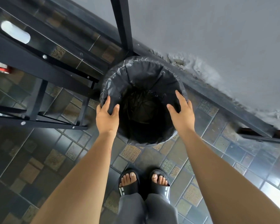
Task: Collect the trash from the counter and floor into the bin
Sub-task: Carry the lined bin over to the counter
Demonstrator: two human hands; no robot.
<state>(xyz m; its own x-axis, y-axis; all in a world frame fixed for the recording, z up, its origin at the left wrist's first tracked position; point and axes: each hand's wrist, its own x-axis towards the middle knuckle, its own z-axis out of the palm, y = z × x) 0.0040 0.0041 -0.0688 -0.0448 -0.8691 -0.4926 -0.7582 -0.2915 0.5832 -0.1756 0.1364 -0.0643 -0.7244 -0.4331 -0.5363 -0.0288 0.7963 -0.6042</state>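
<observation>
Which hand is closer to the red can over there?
Left. The left hand grips the bin rim on the side toward the red can; the right hand holds the opposite rim, farther away.

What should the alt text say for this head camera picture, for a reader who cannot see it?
Seen from above, a person has the left hand and right hand on the rim of a bin lined with a black bag, thumbs inside. It stands on a patterned tile floor beside a black metal frame and a grey wall.
</observation>
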